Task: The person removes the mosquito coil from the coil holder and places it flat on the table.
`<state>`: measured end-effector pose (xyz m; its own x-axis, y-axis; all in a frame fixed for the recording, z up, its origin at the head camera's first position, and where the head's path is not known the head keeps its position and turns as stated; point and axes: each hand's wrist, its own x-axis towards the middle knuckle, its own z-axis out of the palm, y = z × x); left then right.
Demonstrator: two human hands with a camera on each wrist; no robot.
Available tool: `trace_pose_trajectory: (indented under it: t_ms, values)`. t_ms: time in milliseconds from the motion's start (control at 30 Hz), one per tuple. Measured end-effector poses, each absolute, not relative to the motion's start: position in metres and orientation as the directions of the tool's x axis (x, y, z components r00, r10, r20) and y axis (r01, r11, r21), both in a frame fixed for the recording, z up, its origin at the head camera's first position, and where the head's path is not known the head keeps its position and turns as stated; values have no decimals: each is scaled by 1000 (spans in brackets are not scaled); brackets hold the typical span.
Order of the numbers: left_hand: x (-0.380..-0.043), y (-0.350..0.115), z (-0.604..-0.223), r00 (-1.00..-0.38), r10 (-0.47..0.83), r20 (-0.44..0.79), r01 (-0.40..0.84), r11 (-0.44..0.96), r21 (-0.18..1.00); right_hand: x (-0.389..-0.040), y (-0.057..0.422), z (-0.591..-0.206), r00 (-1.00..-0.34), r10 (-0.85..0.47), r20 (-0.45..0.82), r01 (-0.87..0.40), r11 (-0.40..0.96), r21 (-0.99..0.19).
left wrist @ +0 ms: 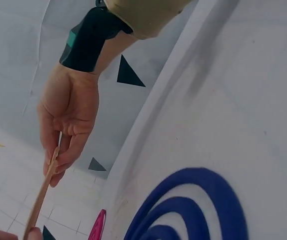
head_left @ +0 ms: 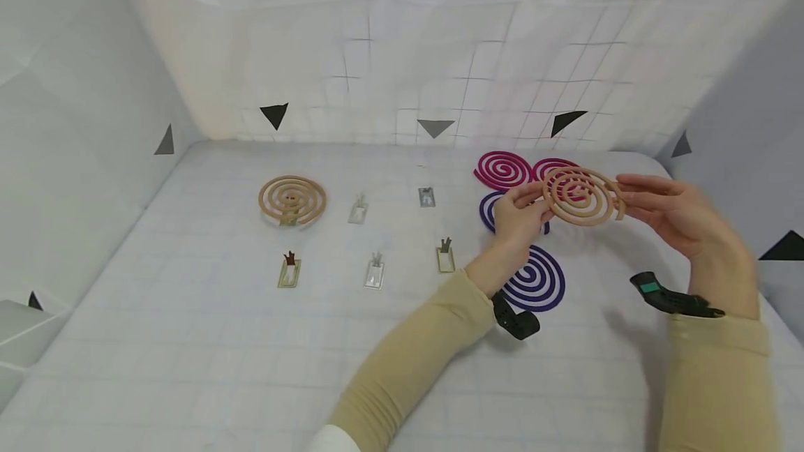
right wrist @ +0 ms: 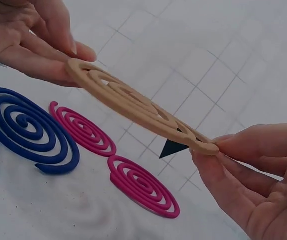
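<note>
A tan mosquito coil [head_left: 581, 195] is held up above the table between both hands. My left hand [head_left: 520, 218] pinches its left edge, and the fingers of my right hand [head_left: 681, 211] grip the opposite edge. Seen from the right wrist, the coil [right wrist: 128, 100] is tilted, its loose outer end near the right fingertips. Below and behind it lie two magenta coils [head_left: 504, 170] and two dark blue coils [head_left: 534, 281], one of these partly hidden by my left hand.
At the left, another tan coil [head_left: 292, 199] sits on a small metal stand. Several more small metal stands [head_left: 375, 272] are spread over the middle of the white table [head_left: 251, 368]. White walls with black and yellow triangles [head_left: 273, 116] rise behind and at the sides.
</note>
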<state>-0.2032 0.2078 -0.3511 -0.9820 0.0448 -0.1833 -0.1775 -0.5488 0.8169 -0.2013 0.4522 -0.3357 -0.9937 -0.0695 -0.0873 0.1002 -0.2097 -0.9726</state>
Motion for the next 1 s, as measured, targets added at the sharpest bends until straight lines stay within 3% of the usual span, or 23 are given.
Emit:
trace_pose_trajectory:
  t_ms: [467,700,1000]
  values:
    - [-204,210,-364,-957,55,-285,-272,-513,814,-201,464,-349,-985,-68,-159,168,-156,-973]
    - [-204,212,-366,-949,67,-310,-300,-502,811,-204,469,-356,-975,-30,-221,223,-58,-973]
    - [-202,212,-371,-955,106,-278,-297,-395,869,-203,473,-361,-967,14,-254,254,-13,-967]
